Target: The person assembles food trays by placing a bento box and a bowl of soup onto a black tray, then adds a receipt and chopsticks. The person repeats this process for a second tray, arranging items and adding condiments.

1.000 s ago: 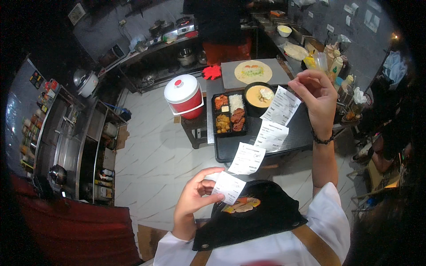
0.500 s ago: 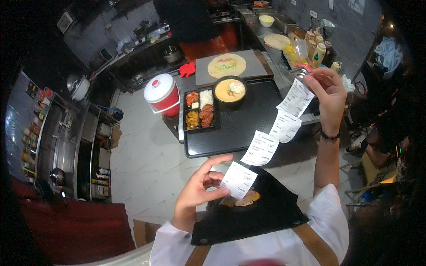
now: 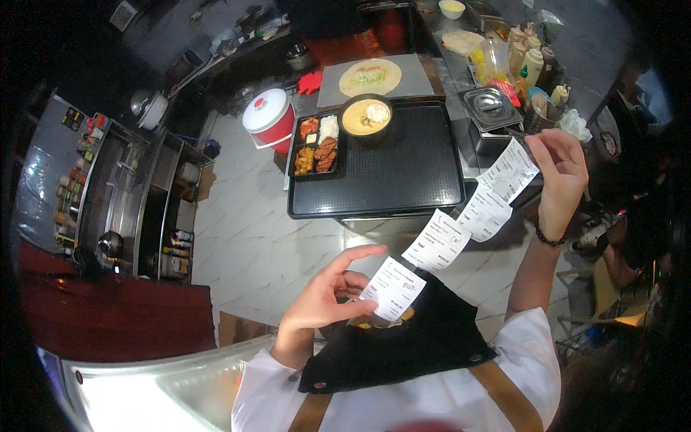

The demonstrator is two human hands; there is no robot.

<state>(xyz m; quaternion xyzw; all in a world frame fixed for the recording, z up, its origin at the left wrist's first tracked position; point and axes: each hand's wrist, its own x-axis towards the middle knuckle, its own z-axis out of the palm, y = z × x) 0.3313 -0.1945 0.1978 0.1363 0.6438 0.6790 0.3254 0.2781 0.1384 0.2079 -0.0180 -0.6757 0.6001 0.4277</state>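
A strip of several white paper receipts (image 3: 437, 241) with print and handwriting stretches diagonally between my hands. My right hand (image 3: 565, 176) pinches its upper end at the right, raised near a lidded steel container (image 3: 491, 108). Nearer to me, my left hand (image 3: 327, 291) holds the lowest receipt by its left edge between thumb and fingers, the index finger stretched out. Beyond the strip lies a black tray (image 3: 381, 189), bearing a black bowl of creamy orange soup (image 3: 366, 117) and a black compartment box (image 3: 317, 146) with rice, meat and other foods.
A topped flatbread (image 3: 369, 77) lies on a sheet behind the tray. Left of it stands a red and white cooler jug (image 3: 269, 119). Squeeze bottles (image 3: 533, 65) crowd the right counter. Shelves with bottles (image 3: 176, 245) line the left; a chair (image 3: 601, 291) stands at right.
The view has shifted, so the counter sits differently in it. My right hand appears farther from the steel container, whose lid now shows fully. Both hands keep hold of the receipts.
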